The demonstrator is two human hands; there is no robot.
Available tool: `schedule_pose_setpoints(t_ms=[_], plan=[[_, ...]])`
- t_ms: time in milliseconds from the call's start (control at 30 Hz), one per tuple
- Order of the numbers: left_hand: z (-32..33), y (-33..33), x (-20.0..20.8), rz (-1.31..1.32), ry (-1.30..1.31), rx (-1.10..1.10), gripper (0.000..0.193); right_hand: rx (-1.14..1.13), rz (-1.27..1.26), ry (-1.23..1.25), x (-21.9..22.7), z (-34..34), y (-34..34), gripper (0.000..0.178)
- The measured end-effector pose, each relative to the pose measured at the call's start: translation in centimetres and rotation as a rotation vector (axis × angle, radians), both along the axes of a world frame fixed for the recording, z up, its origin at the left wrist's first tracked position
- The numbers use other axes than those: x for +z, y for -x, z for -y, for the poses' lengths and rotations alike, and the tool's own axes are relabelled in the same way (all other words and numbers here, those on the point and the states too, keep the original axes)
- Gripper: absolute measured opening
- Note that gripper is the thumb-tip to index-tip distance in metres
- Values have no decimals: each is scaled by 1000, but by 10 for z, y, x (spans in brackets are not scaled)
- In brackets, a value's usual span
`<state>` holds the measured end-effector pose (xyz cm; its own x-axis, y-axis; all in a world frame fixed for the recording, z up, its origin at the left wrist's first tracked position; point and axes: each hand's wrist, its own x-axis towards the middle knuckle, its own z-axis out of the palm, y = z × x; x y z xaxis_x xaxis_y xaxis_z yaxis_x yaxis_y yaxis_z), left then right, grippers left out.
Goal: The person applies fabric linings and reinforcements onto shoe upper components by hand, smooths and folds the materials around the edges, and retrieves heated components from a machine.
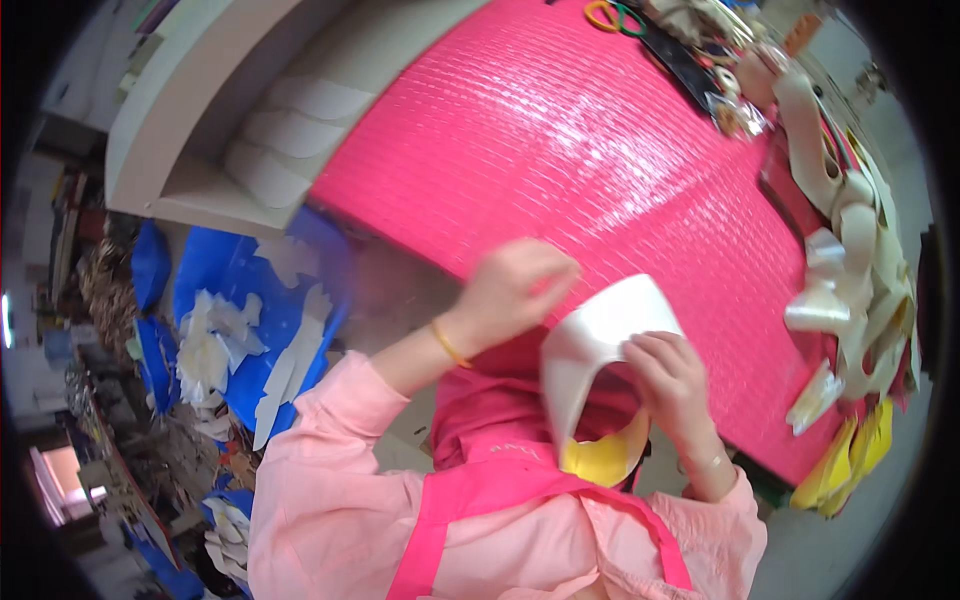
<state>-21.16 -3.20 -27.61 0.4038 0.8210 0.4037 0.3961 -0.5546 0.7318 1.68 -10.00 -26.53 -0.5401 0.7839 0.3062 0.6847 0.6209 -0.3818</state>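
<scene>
A white, glossy curved sheet piece [615, 315] is bent into an arch in front of my chest, at the near edge of the table. My right hand [668, 382] grips its right side, thumb hidden behind it and fingers over the outer face. Under the arch shows a yellow surface [595, 455]; whether it belongs to the same piece I cannot tell. To the left of the piece and apart from it, my left hand [518, 288] is raised with its fingers curled together. Anything pinched in it is too small or hidden to make out.
Pink ribbed sheeting covers the table [480, 130]. At the upper left, a grey open box [230, 190] holds white rounded pieces. Below it lies a blue sheet [240, 380] with white scraps. Scissors [615, 17], pale strips [855, 240] and yellow pieces [850, 455] line the right side.
</scene>
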Motion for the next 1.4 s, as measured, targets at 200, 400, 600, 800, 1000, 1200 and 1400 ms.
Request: schedule_pose_setpoints(t_ms=[200,400,600,800,1000,1200,1400], plan=[[-96,144,9,-307,-249,779,17,-276,-200,-302,54,-93,-9,19],[-169,202,-12,-677,-213,768,17,-241,-73,-137,30,-161,-25,24],[-174,228,-8,-600,-264,511,13,-295,-114,33,39,-131,-37,18],[-179,227,-4,-738,-190,475,16,-254,-96,85,44,-128,-31,16],[-182,212,-6,-565,-12,802,18,-262,-65,71,39,-123,-33,15],[-185,225,-17,-321,-233,666,12,-269,3,105,40,-111,-41,14],[-186,220,7,-259,-355,970,8,-190,32,48,46,-104,-24,13]])
